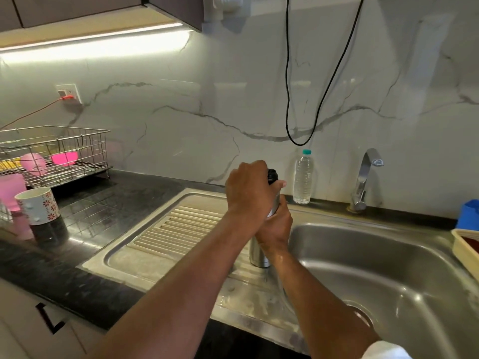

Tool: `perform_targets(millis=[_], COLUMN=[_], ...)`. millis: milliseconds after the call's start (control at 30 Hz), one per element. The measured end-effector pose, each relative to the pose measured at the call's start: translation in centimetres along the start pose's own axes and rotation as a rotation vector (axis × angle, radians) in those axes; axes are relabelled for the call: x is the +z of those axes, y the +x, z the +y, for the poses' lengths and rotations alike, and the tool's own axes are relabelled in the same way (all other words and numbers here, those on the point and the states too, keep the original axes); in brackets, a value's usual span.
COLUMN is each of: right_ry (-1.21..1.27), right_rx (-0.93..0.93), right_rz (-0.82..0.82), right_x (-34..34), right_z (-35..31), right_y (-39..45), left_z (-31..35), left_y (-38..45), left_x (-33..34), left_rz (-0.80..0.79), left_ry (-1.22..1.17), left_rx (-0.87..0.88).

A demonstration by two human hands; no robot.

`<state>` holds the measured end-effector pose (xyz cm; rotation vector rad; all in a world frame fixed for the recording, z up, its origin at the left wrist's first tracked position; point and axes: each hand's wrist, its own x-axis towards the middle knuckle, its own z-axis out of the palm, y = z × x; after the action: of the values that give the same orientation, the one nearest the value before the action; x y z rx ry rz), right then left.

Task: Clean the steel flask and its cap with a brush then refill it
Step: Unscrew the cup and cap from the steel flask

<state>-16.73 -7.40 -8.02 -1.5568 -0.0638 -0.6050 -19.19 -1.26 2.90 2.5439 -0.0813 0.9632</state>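
Observation:
The steel flask [258, 253] stands upright on the ribbed drainboard [166, 229] beside the sink basin [375, 268]. My right hand [276, 226] grips its body around the middle. My left hand [248, 189] is curled over the top, gripping the black cap [272, 175], which peeks out past my fingers. Only the flask's base and a strip of its upper body show between my hands. No brush is in view.
A clear plastic water bottle [302, 178] stands by the wall; the steel tap [364, 177] is to its right. A dish rack [54, 154] with pink cups, a floral mug [39, 206], a beige tray [466, 247] at the right edge, and a hanging black cable [287, 99].

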Motion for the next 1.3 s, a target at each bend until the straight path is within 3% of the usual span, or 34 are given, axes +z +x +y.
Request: perform_targets(millis=[100, 233, 300, 400, 500, 533, 567, 667, 733, 867, 933, 1000, 1067, 1133, 1300], right_ry=[-0.038, -0.075, -0.075, -0.075, -0.083, -0.081, -0.078, -0.066, -0.074, -0.085, -0.074, -0.052, -0.04, -0.038, -0.042], right_rx=[0.003, 0.015, 0.007, 0.014, 0.02, 0.015, 0.01, 0.003, -0.002, -0.011, 0.001, 0.012, 0.011, -0.001, -0.005], right_rz=[-0.022, 0.001, 0.001, 0.003, 0.004, 0.004, 0.003, -0.001, 0.0, -0.002, -0.002, 0.003, 0.007, 0.002, 0.004], right_x=[0.0, -0.1, 0.0, 0.0, 0.0, 0.0, 0.0, -0.1, -0.1, -0.1, -0.1, -0.1, -0.1, -0.1, -0.2], right_z=[0.4, 0.6, 0.7, 1.0, 1.0, 1.0, 1.0, 1.0, 1.0, 0.8, 1.0, 1.0, 1.0, 1.0, 0.7], right_y=[0.3, 0.5, 0.6, 0.7, 0.7, 0.7, 0.7, 0.6, 0.5, 0.5, 0.5, 0.4, 0.4, 0.4, 0.4], left_z=[0.4, -0.8, -1.8, -2.5, -1.5, -1.3, -1.4, -2.5, -3.6, -4.0, -3.4, -2.7, -2.2, -2.4, -3.5], left_y=[1.0, 2.5, 3.1, 4.0, 4.1, 4.0, 4.1, 4.4, 4.5, 4.6, 4.3, 3.6, 3.1, 3.0, 4.7], left_x=[-0.7, -2.2, -2.4, -2.5, -2.0, -1.6, -1.3, -1.6, -2.1, -2.0, -1.3, -0.4, 0.3, 0.0, -1.9], left_rz=[-0.02, -0.432, -0.548, -0.451, -0.208, -0.198, -0.259, -0.639, -0.735, -0.581, -0.403, -0.312, -0.409, -0.527, -0.565], left_ry=[0.014, -0.244, -0.384, -0.458, -0.272, -0.223, -0.238, -0.661, -0.785, -0.753, -0.579, -0.371, -0.341, -0.455, -0.434], left_rx=[-0.023, 0.056, 0.066, 0.017, -0.056, -0.072, -0.094, -0.195, -0.171, -0.162, -0.177, -0.08, 0.049, 0.086, 0.129])
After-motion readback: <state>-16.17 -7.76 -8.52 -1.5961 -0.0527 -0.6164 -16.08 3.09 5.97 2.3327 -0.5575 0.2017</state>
